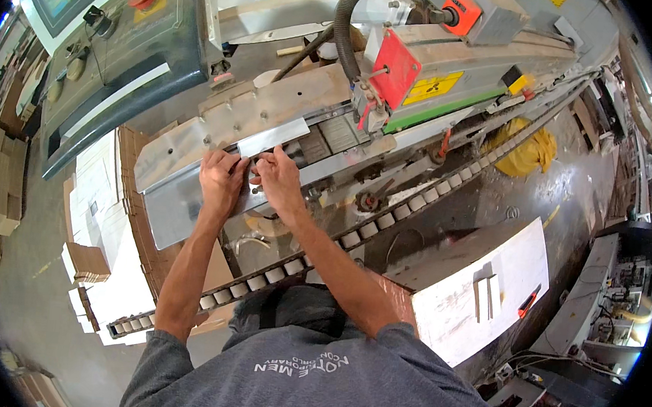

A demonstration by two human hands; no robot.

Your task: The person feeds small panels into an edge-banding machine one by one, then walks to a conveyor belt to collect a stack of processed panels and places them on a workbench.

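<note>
Both of my hands are close together over the metal bed (pixel 180 203) of a machine, at the near edge of a shiny flat strip (pixel 274 137). My left hand (pixel 222 180) has its fingers bent and pinched together beside the strip's left end. Just to the right, my right hand (pixel 278 184) is also closed, thumb and fingertips drawn together near the bed's edge. Whatever lies between the fingertips is too small and covered to name. Right of the strip, a grooved metal plate (pixel 332 140) leads toward the machine's head.
A red-fronted machine housing (pixel 395 70) with a dark hose (pixel 343 33) stands at far right. A roller rail (pixel 368 230) runs in front of the bed. A white-topped box (pixel 480 292) carries a red cutter (pixel 529 302). The control panel (pixel 123 57) is at far left, above stacked cardboard (pixel 130 211).
</note>
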